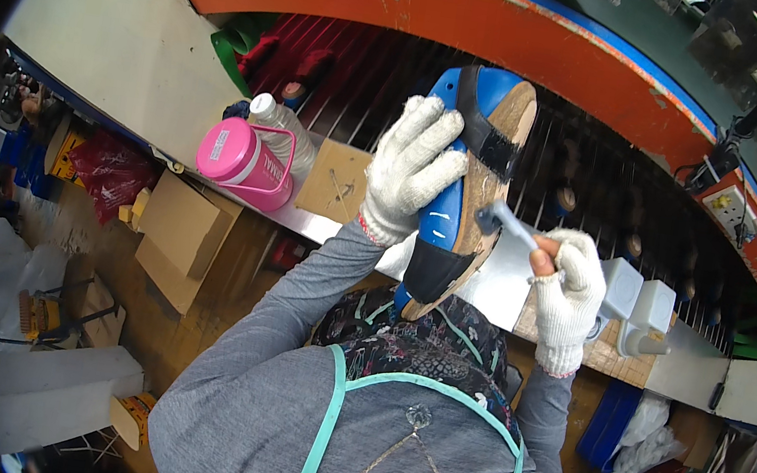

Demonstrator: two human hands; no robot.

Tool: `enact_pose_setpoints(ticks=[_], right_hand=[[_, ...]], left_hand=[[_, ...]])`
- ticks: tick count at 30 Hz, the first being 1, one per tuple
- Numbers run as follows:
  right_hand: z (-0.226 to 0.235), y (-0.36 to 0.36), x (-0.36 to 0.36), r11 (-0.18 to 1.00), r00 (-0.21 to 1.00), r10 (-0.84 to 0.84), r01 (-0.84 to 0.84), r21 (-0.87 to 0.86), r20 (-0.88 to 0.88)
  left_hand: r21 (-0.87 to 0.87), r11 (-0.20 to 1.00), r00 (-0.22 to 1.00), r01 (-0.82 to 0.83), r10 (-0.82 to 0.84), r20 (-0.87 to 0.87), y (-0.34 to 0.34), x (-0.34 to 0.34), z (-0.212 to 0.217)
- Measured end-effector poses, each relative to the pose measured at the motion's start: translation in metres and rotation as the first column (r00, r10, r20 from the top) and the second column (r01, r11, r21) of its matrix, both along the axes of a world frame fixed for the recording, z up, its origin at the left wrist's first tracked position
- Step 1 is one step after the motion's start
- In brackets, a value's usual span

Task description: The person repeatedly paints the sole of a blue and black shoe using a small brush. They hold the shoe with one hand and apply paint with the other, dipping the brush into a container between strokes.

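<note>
A blue shoe last [442, 216] with black straps and a brown, rough-looking underside leans upright in front of me, tilted to the right. My left hand [407, 168], in a white knitted glove, grips it along the left side, fingers spread over the blue. In the gloved right hand [570, 302], with a bare thumb or fingertip showing, is a small pale-handled brush [514, 225]. The brush's dark head rests against the brown underside, near the middle of the last. Its bristles are too small to make out.
A pink jug [248, 163], a clear bottle [282, 131] and a cardboard piece [333, 180] stand left on the bench ledge. White containers [635, 302] sit at right. Beyond runs a dark rack of rods under an orange beam [429, 13]. An open carton [185, 238] lies lower left.
</note>
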State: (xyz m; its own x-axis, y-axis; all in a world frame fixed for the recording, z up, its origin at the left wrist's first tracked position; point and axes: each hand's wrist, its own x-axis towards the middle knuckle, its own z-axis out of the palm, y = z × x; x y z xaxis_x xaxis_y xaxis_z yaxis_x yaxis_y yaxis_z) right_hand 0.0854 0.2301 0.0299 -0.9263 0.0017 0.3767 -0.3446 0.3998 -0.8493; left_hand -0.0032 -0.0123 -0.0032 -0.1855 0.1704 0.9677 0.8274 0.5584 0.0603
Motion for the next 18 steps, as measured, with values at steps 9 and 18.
enact_pose_setpoints(ticks=[9, 18], right_hand=[[0.018, -0.016, -0.013, 0.822, 0.874, -0.122, 0.355, 0.445, -0.471], [0.024, -0.019, -0.031, 0.773, 0.761, -0.051, 0.44, 0.457, -0.646]], left_hand=[[-0.07, 0.995, 0.997, -0.066, 0.069, 0.036, -0.009, 0.004, -0.006], [-0.126, 0.987, 0.995, -0.095, 0.099, 0.022, -0.015, -0.001, 0.003]])
